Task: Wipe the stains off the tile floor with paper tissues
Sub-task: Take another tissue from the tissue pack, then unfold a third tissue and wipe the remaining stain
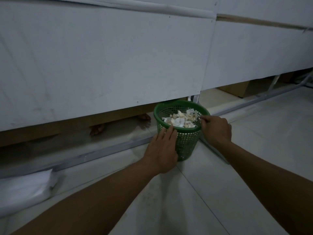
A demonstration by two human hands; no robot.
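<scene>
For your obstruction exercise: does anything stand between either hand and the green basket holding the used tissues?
Nothing visible does. The left hand lies with straight fingers on the green basket wall. The right hand pinches its rim. The crumpled tissues lie uncovered inside.

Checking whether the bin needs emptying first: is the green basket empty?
No, crumpled tissues fill the green basket nearly to its rim.
</scene>
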